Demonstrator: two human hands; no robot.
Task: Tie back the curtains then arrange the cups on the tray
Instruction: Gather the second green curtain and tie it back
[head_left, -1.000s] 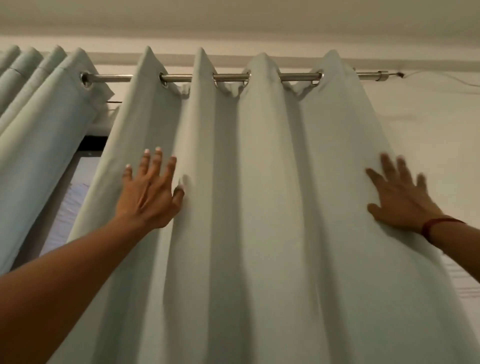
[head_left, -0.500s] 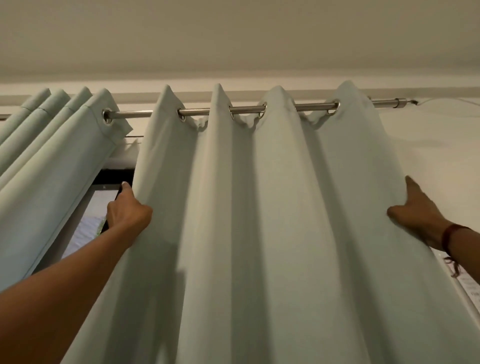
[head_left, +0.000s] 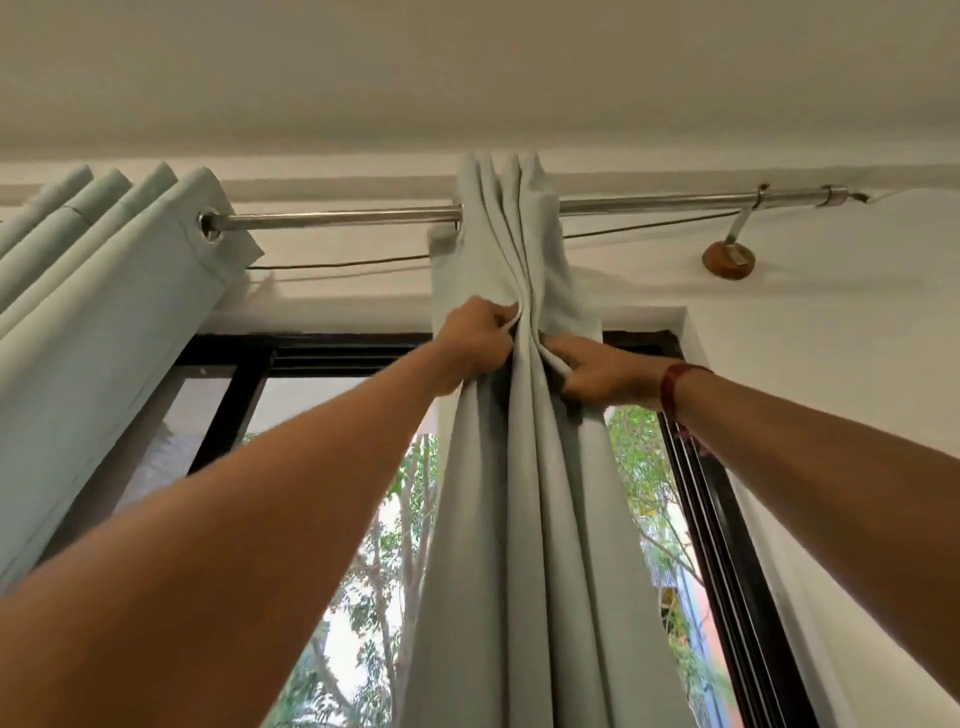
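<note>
Change vs. half a second back: the curtain panel (head_left: 524, 493) is no longer being seen spread across the window. It is now being held bunched into one narrow bundle. The left hand (head_left: 475, 345), then at the panel's left edge, and the right hand (head_left: 605, 376), then at its right edge and well apart, are now being seen close together, with only the gathered folds between them. Behind, the window frame (head_left: 228, 415) and the foliage (head_left: 374, 571) outside, covered before, are now being exposed on both sides of the bundle. Bare runs of the rod (head_left: 337, 218) are being shown left and right of it.

Hands: both forearms are being stretched up and forward. The left hand is being clenched on the folds from the left, fingers curled into the cloth. The right hand is being clenched on the same folds from the right, slightly lower. A red band (head_left: 672, 384) is being worn on that wrist.

Curtain position: the bundle is being pinched directly between the hands, not far under its top. Above the hands it is running up to the rod; below them it is hanging down between the forearms. The second curtain panel (head_left: 93, 322) is being left untouched, well to the left of the left hand, pleated on the rod. The wall mount (head_left: 728, 258) is being seen up and right of the right hand, beyond the bundle.
</note>
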